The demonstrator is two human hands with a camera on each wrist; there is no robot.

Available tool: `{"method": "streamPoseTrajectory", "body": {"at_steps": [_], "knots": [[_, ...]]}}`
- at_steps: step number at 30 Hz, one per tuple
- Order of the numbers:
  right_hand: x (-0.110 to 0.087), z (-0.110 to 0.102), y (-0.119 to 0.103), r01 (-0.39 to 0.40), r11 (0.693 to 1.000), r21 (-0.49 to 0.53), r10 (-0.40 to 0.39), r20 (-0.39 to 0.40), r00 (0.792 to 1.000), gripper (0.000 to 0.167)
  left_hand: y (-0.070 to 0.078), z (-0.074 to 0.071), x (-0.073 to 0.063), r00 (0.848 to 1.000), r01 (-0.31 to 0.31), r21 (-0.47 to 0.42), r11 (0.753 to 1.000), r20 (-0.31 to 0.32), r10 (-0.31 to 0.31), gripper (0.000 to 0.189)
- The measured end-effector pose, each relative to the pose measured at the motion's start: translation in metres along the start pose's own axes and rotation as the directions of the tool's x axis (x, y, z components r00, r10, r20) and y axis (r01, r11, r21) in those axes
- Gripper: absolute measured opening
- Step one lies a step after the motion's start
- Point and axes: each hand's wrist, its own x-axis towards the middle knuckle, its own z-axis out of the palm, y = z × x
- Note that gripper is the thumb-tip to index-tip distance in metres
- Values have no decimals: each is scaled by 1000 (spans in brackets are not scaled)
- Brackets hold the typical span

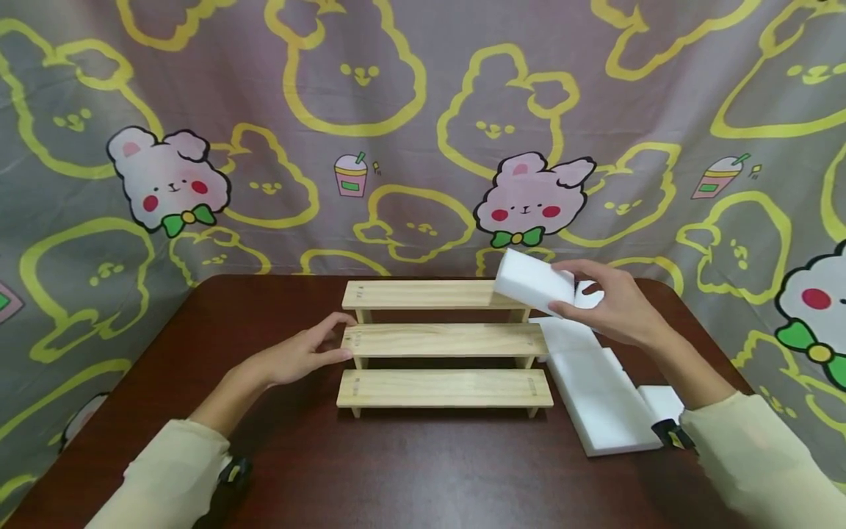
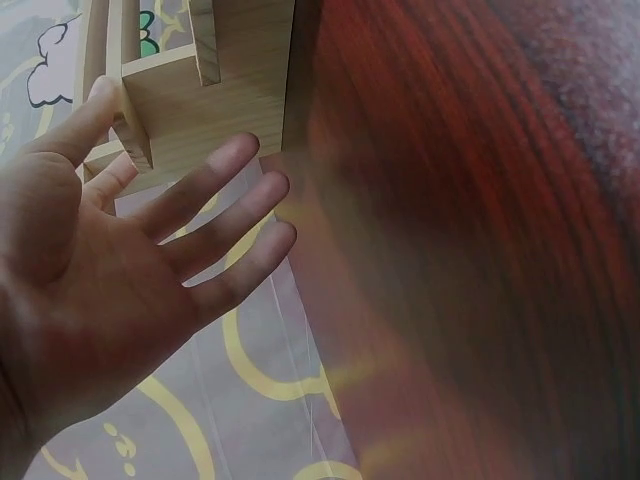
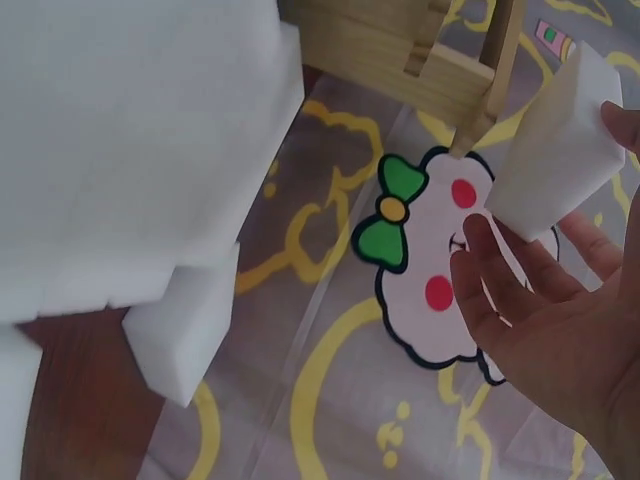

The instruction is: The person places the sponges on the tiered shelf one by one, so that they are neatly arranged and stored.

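Note:
A pale three-step wooden display stand (image 1: 443, 340) is on the dark table, its steps rising toward the back. My left hand (image 1: 297, 358) is at the left end of the middle step, thumb at the front edge and forefinger behind it. In the left wrist view this hand's other three fingers (image 2: 205, 250) reach out loosely beside the stand's side panel (image 2: 225, 115). Raised over the stand's back right corner is a white foam block (image 1: 532, 283). My right hand (image 1: 615, 301) pinches its right end between thumb and fingers; the right wrist view shows the block (image 3: 565, 140) tilted.
Right of the stand lies a long white foam slab (image 1: 595, 389), with a smaller foam piece (image 1: 661, 402) beside it near the right sleeve. More white foam (image 1: 588, 294) shows behind the right hand. A patterned curtain (image 1: 410, 147) hangs along the far edge of the table (image 1: 423, 470).

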Motion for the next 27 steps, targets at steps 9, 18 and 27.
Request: {"method": "streamPoseTrajectory", "body": {"at_steps": [9, 18, 27], "knots": [[7, 10, -9, 22, 996, 90, -26, 42, 999, 52, 0, 0, 1, 1000, 17, -6, 1000, 17, -17, 49], [12, 17, -17, 2, 994, 106, -10, 77, 997, 59, 1, 0, 2, 999, 21, -17, 1000, 41, -20, 48], [19, 24, -22, 38, 986, 162, -52, 81, 995, 54, 1, -3, 2, 998, 10, -24, 1000, 58, -8, 47]]}}
